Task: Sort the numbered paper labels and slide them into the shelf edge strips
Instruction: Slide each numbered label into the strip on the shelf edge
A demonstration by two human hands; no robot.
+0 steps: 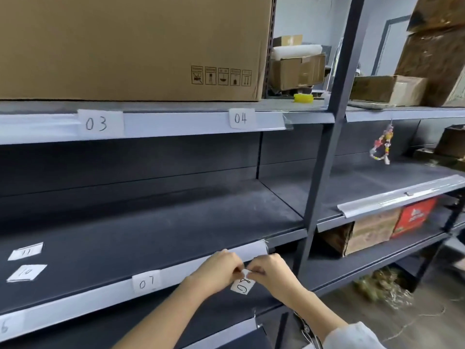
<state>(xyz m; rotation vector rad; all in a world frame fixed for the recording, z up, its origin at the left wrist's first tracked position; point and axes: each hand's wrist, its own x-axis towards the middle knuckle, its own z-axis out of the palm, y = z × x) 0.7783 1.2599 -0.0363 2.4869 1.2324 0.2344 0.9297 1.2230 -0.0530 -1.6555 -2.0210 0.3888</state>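
My left hand (pixel 218 269) and my right hand (pixel 270 272) both pinch the top edge of a white paper label marked 08 (pixel 242 284), which hangs turned sideways just in front of the lower shelf's edge strip (pixel 251 250). Label 07 (pixel 146 282) sits in that same strip to the left, and part of a label with a 6 (pixel 5 326) shows at the far left. Labels 03 (pixel 97 123) and 04 (pixel 241 118) sit in the upper strip (pixel 176 124). Two loose labels, 11 (pixel 26 251) and 10 (pixel 27 272), lie on the shelf board at left.
A large cardboard box (pixel 130 46) fills the top shelf. A dark metal upright (pixel 324 157) stands right of my hands. The neighbouring bay has a loose edge strip (pixel 400 196), boxes below it, and a hanging bead toy (pixel 383 144).
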